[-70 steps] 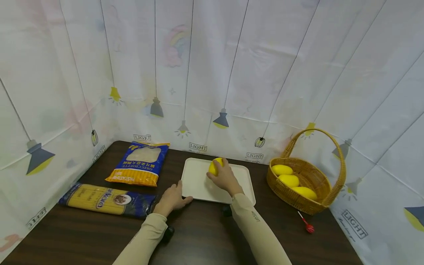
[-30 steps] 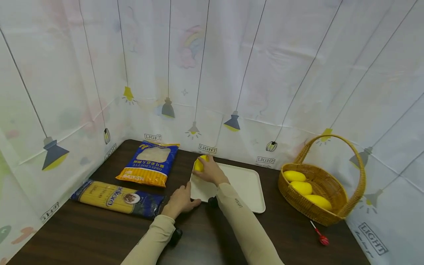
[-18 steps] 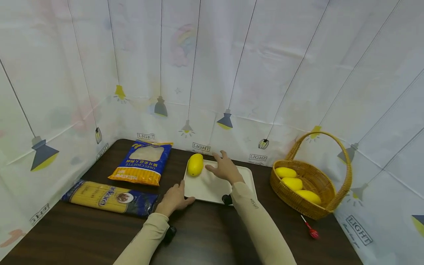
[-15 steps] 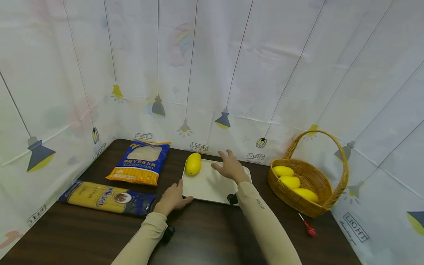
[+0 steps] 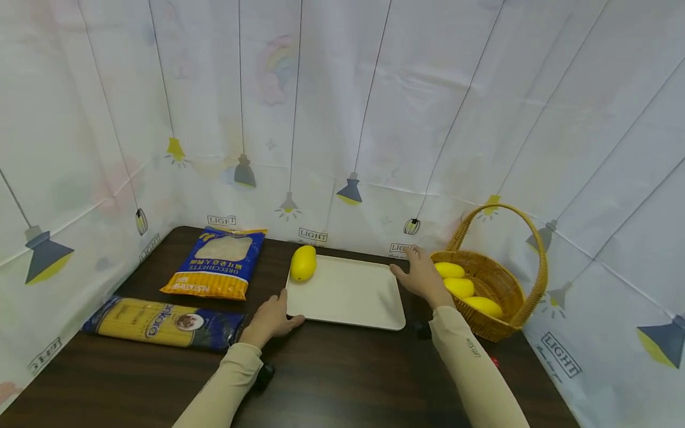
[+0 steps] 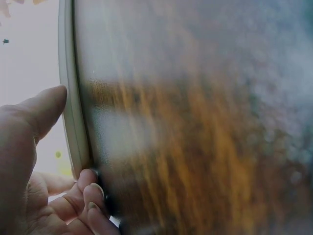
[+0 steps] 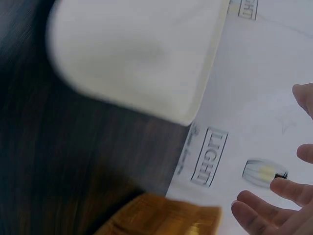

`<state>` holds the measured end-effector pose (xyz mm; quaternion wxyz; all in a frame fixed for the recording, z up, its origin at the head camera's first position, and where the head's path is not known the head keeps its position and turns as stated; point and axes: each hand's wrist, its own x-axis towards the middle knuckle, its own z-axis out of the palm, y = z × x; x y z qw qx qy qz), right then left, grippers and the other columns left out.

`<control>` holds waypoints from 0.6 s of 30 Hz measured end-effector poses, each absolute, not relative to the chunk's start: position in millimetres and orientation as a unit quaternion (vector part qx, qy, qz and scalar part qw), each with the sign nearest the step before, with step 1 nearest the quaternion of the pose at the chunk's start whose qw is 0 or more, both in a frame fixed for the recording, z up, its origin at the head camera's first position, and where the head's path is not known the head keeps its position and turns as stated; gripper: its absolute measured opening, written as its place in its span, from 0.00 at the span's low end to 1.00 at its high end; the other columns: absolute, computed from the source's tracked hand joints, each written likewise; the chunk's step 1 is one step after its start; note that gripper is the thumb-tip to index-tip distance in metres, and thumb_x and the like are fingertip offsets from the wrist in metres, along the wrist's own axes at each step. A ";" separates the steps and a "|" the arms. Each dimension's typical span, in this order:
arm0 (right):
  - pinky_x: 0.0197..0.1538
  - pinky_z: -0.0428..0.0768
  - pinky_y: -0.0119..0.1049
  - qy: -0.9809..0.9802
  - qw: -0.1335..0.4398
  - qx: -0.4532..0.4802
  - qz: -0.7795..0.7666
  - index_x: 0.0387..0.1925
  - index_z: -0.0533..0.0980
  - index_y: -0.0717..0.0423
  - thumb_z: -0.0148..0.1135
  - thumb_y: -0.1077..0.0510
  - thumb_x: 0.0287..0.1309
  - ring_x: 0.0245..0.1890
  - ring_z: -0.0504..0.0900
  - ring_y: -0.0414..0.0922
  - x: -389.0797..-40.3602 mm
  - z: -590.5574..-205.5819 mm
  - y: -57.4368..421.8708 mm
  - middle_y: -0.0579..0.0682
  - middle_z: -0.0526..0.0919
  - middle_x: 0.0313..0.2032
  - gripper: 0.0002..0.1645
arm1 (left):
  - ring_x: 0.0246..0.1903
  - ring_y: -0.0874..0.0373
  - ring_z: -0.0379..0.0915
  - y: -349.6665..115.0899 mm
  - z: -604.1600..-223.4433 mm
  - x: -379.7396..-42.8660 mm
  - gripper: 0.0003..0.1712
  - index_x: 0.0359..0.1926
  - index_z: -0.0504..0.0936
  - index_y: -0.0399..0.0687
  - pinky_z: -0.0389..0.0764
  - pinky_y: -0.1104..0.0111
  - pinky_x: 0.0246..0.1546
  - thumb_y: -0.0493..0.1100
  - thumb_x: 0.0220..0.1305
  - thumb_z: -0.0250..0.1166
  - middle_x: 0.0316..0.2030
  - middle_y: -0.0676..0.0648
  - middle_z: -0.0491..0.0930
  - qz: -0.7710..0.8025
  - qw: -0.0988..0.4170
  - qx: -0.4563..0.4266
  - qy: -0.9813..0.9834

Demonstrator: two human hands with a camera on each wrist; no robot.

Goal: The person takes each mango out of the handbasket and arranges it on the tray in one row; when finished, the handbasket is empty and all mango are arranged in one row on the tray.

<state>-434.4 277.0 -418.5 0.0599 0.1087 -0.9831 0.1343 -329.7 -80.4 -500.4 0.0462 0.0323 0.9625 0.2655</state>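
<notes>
A white tray (image 5: pixel 348 297) lies on the dark table, with one yellow mango (image 5: pixel 303 263) at its far left corner. My left hand (image 5: pixel 270 318) holds the tray's near left corner. In the left wrist view the thumb (image 6: pixel 49 105) lies across the pale rim, and curled fingers (image 6: pixel 88 191) sit at the corner. Over the gap between tray and basket, my right hand (image 5: pixel 425 276) is raised with fingers spread, holding nothing. The wicker basket (image 5: pixel 489 264) stands to its right, with several mangoes, such as the yellow mango (image 5: pixel 484 306), along its left side.
Left of the tray lie a blue-and-orange pasta bag (image 5: pixel 216 264) and a long spaghetti pack (image 5: pixel 160 323). The basket's tall handle (image 5: pixel 540 249) arches upward. A red lollipop (image 5: pixel 495 361) is mostly hidden by the right sleeve. A patterned white curtain (image 5: pixel 342 119) backs the table.
My right hand carried the mango to the tray's far left corner, let go, and moved right toward the basket. My left hand stayed at the tray's corner. The view shifted slightly.
</notes>
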 end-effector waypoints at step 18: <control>0.67 0.60 0.73 -0.985 0.076 0.028 0.151 0.76 0.54 0.64 0.49 0.33 0.70 0.68 0.55 0.79 -413.0 -417.9 371.5 0.77 0.53 0.72 0.49 | 0.66 0.32 0.67 -79.8 -502.7 -332.0 0.52 0.77 0.54 0.32 0.70 0.44 0.67 0.61 0.67 0.64 0.69 0.25 0.64 0.268 0.046 0.027 0.962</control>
